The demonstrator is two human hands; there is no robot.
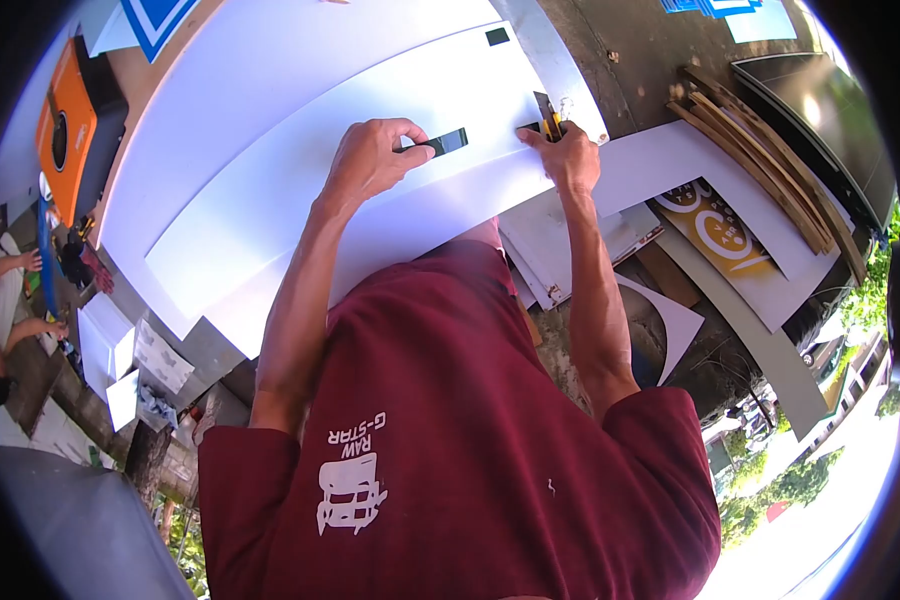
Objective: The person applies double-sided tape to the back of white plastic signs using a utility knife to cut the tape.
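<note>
A long white board (pixel 300 160) with a curved edge lies on a larger white sheet (pixel 300 50). My left hand (pixel 378 158) is closed on the end of a glossy dark green strip (pixel 450 142), pinched between thumb and fingers low over the board. My right hand (pixel 567 158) grips a yellow and black utility knife (pixel 550 120), its blade end pointing away from me. The right thumb or fingertip reaches a small dark piece (pixel 531 128) near the board's right end. Another dark square (pixel 497 37) lies at the board's far corner.
Wooden slats (pixel 760 165) and a gold printed panel (pixel 718 228) lie to the right among white offcuts (pixel 660 320). An orange box (pixel 68 130) stands at the left. Another person's arm (pixel 5 270) shows at the far left. Blue and white signs (pixel 155 20) are at the top.
</note>
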